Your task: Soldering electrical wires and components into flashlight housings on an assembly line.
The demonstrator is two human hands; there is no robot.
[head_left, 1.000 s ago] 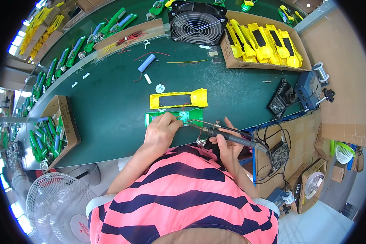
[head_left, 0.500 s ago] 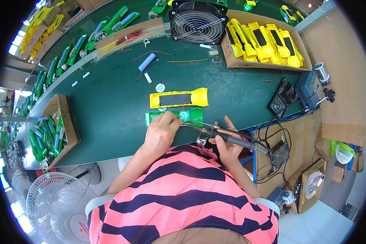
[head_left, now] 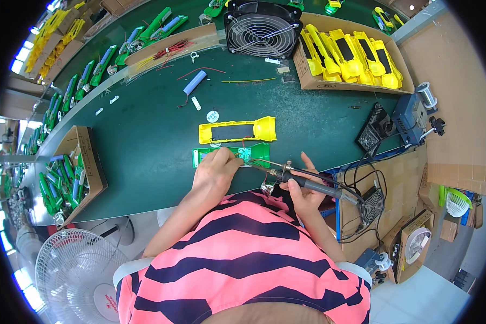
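In my right hand [head_left: 306, 193] is a soldering iron [head_left: 313, 185] with a thin metal feed tube clamped along it. Its tip points left, at the small circuit board [head_left: 244, 155] in a green flashlight half-shell [head_left: 261, 153]. My left hand [head_left: 215, 171] is closed in a pinch over the shell's middle, hiding part of it; what the fingertips hold is too small to make out. Just beyond lies a yellow half-shell [head_left: 264, 129] with a black strip inside, a thin red wire running between the two. A shiny reflector [head_left: 267, 187] sits below the iron's tip.
A blue battery cell [head_left: 195, 82] and loose wires lie farther back. Behind them stand a black fan [head_left: 263, 32] and a carton [head_left: 329, 85] of yellow shells. A carton [head_left: 94, 167] of green units is at left, a soldering station [head_left: 410, 119] with cables at right.
The soldering iron and my right hand have shifted very slightly right and toward me. My left hand and both shells stay nearly where they were.
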